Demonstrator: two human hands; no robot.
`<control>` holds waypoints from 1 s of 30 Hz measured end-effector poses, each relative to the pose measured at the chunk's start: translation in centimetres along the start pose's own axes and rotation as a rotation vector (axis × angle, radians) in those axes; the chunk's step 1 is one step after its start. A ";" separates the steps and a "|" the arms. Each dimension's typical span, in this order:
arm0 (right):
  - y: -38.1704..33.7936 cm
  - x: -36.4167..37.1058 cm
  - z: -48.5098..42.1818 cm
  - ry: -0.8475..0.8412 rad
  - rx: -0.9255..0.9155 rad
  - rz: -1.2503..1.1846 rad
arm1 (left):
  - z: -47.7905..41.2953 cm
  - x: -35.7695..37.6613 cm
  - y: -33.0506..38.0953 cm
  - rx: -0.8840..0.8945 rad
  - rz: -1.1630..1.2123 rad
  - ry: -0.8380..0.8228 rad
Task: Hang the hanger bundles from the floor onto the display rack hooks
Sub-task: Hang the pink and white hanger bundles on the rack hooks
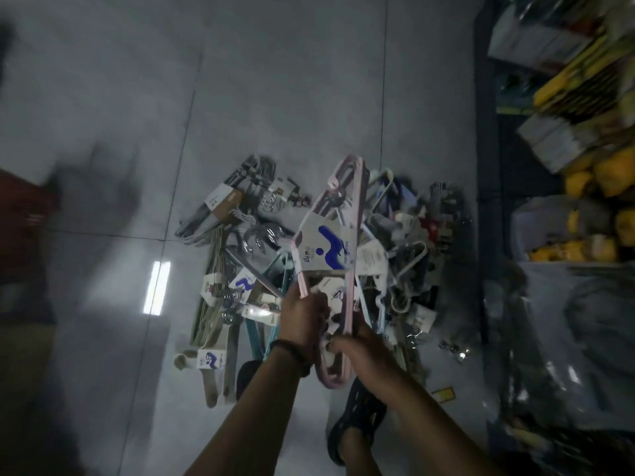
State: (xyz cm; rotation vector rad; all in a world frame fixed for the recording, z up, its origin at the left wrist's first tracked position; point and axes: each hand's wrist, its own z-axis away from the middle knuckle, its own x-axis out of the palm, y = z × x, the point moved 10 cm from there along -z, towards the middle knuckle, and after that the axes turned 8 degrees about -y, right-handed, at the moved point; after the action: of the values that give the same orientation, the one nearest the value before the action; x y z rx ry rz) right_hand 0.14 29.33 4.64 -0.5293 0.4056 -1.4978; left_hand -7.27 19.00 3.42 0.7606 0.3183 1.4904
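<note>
gripping bundle (323,247): left hand (304,319), right hand (360,348)

Left hand (304,316) and right hand (359,347), close together, grip the pink hanger bundle (328,247).

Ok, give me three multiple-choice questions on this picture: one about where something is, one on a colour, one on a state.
1. Where is the hanger pile? A. on a shelf B. on the floor C. on a table
2. What colour is the held bundle? A. black B. yellow C. pink
3. How is the bundle held? A. by both hands B. by one hand C. by none, it hangs on a hook
Answers: B, the pile lies on the floor; C, its frames are pink; A, the left hand and the right hand both grip its lower end.
</note>
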 end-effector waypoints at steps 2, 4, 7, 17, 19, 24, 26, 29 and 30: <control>-3.9 -0.6 4.2 -0.020 -0.101 0.071 | 3.4 0.9 4.5 0.063 -0.103 -0.017; -10.2 -3.6 9.7 0.152 -0.302 0.164 | 7.1 1.6 9.2 0.100 -0.269 -0.047; -22.6 -8.1 20.1 0.556 -0.714 0.490 | 13.5 3.7 17.8 0.210 -0.547 -0.097; -41.2 -7.7 39.1 0.062 -0.433 1.130 | 33.4 18.1 40.9 0.597 -1.494 -0.250; -42.4 -8.4 43.0 0.098 -0.511 1.043 | 36.6 20.3 43.5 0.683 -1.600 -0.249; -41.9 -11.8 49.7 0.272 -0.700 0.444 | 48.3 22.4 51.0 1.214 -1.527 0.423; -40.5 -12.7 52.5 0.333 -0.746 0.185 | 53.6 21.3 50.3 1.346 -1.100 0.617; -37.6 -12.3 57.2 0.367 -0.799 -0.213 | 51.4 20.7 45.4 1.027 -0.473 0.274; -36.5 -11.8 58.8 0.374 -0.807 -0.316 | 49.4 22.7 43.3 0.814 -0.305 0.017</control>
State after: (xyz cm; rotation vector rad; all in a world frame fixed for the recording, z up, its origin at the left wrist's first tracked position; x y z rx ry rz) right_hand 2.59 45.94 72.82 -0.9761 1.2954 -1.7113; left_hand -7.57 24.06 72.72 1.2685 1.0419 1.0535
